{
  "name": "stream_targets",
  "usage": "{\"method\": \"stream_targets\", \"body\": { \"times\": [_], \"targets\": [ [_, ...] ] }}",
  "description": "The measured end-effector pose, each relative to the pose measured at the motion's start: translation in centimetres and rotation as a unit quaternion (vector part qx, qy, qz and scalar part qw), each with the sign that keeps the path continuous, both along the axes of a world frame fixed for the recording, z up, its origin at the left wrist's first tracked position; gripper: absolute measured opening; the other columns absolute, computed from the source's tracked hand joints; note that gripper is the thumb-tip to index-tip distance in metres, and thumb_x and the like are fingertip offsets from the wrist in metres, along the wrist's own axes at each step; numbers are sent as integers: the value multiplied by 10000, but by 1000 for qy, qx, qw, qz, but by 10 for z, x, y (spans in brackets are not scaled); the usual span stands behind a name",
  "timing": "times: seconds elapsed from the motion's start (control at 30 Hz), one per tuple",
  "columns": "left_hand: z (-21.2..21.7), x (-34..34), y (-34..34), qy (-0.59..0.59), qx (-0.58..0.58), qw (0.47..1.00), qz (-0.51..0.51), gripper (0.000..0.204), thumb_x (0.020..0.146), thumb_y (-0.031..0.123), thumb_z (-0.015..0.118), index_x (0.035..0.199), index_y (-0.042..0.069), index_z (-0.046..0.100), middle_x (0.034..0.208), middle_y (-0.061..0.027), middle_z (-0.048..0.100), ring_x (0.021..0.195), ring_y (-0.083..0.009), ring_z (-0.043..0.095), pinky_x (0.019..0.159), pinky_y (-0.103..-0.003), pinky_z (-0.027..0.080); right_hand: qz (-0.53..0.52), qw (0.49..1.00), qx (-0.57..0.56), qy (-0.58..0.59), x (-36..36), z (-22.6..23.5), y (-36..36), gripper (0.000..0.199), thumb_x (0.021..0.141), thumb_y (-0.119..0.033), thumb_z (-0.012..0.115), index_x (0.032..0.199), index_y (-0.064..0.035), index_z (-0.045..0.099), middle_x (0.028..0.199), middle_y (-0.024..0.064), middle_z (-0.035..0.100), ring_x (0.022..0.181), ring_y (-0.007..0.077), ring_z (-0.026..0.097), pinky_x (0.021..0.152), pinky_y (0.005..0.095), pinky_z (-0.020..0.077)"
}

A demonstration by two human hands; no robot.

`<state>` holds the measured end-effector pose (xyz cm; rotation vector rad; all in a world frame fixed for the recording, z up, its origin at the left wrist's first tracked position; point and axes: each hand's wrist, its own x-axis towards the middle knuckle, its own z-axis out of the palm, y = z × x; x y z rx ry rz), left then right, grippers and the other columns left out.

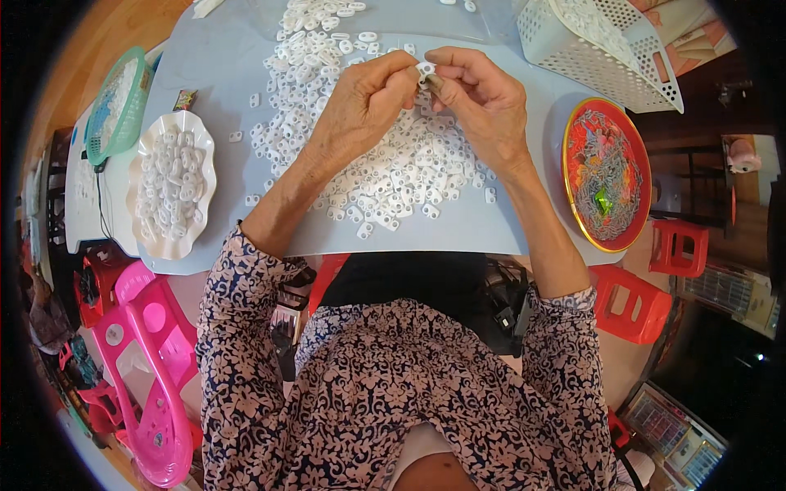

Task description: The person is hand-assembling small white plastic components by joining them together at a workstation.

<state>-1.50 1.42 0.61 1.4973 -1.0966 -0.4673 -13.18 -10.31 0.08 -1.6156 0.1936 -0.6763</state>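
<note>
My left hand (372,96) and my right hand (485,100) meet above the far part of the table, fingertips pinched together around a small white plastic piece (426,70). A dark hole shows in the piece; whether a screw is in the fingers too is hidden. Beneath and in front of both hands spreads a heap of similar white oval pieces (385,184) with holes. On the right, a red round tray (566,155) with a gold rim holds many small grey screws (626,184) and a small green wrapper (603,201). To the left stands a white scalloped dish (207,176) full of white pieces.
The grey-blue table (508,241) has its near edge at my waist. A white perforated basket (655,86) of white pieces stands far right, a green basket (135,123) far left. A small wrapped packet (185,100) lies behind the dish. Around are a pink chair (155,409) and red stools (630,304).
</note>
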Motion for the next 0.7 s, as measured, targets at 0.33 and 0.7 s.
{"method": "stream_targets", "body": {
  "times": [0.33, 0.7],
  "targets": [
    [-3, 0, 0, 22, 9, 1000, -9, 231, 891, 159, 404, 767, -7, 506, 603, -41, 467, 568, -111, 438, 529, -279, 388, -8, 991, -130, -10, 4, -9, -2, 304, 747, -31, 690, 1040, -34, 611, 719, -13, 558, 606, 50, 524, 568, 202, 464],
    [-3, 0, 2, -38, 29, 999, -11, 222, 878, 159, 394, 768, -15, 476, 607, -110, 435, 552, -163, 385, 536, -326, 385, -43, 971, -236, -6, 1, 0, 1, 255, 692, -28, 717, 932, -28, 631, 666, 34, 617, 581, 93, 573, 561, 226, 479]
  ]
}}
